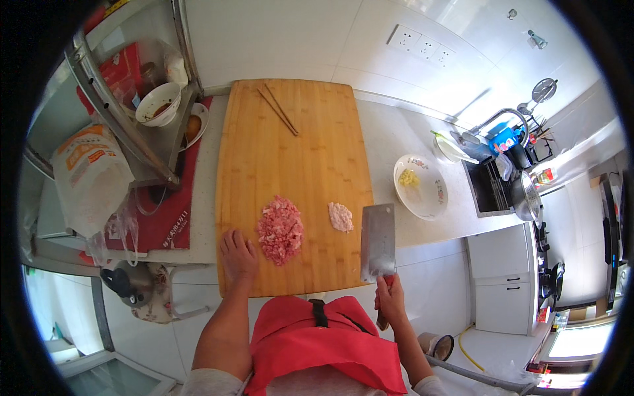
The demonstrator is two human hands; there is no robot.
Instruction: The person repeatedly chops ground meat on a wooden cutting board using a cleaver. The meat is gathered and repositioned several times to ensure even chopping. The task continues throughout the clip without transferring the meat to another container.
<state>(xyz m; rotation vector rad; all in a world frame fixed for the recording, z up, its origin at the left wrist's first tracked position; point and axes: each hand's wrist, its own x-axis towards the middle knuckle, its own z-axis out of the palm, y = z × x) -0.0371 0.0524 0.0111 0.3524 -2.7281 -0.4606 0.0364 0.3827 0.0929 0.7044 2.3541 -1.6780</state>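
My right hand grips the handle of a metal cleaver, its broad blade pointing away from me beside the right edge of a bamboo cutting board. Palm down on the board's near left part rests my left hand, fingers slightly apart, holding nothing. Between the hands lies a mound of chopped red meat. A smaller, paler heap of minced meat or fat sits to its right. Two wooden chopsticks lie towards the far end of the board.
On the counter right of the board stands a white floral bowl with chopped yellow bits inside. Beyond it are a smaller bowl and a sink. A metal shelf with a bowl stands left, a plastic bag beside it.
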